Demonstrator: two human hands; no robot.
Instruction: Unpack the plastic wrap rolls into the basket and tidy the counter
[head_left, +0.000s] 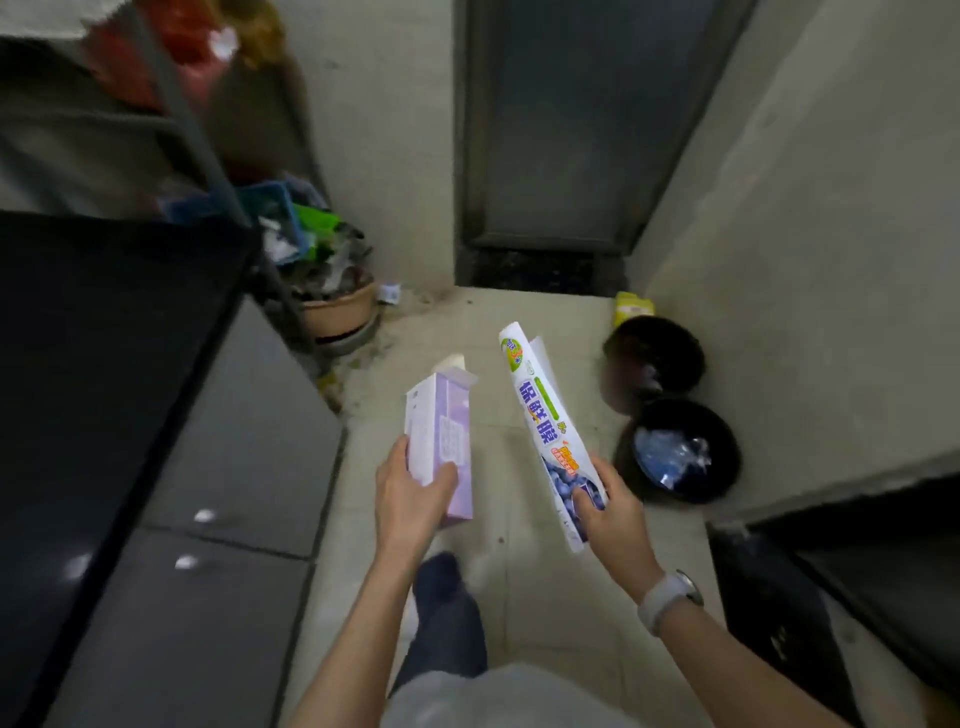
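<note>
While both arms reach out over the floor (519, 597), each hand is clamped on a package. Left hand (410, 493): fingers wrapped round the lower end of a lilac box (441, 441), thumb across its front; box upright, tilted slightly away, top flap open. Right hand (613, 504): thumb and fingers pinched on the lower end of a long white sleeve (545, 421) with blue characters and a blueberry picture; it looks flat, its upper end leaning toward the left and away. Watch (670, 597) with pale strap on the right wrist. Box and sleeve are near each other but apart, both held in the air above the tiled floor.

Just right of the sleeve, two black bins (670, 410) stand on the floor along the right wall (810, 260), touching or nearly so. Nearer bin holds crumpled clear plastic; the contents of the farther one cannot be made out. Yellow packet (631, 306) lies in the corner behind the far bin.

Left edge: dark surface (104, 389) over grey cabinet fronts (228, 493). Beyond its far end, a metal rack (197, 140) with blurred red and orange items up top; blue basket (265, 208) with green bits at the rack's foot, over a tan pot (337, 312) stuffed with scraps. Dark door (571, 130) straight ahead. Dark trouser leg (447, 613) shows below between the arms.
</note>
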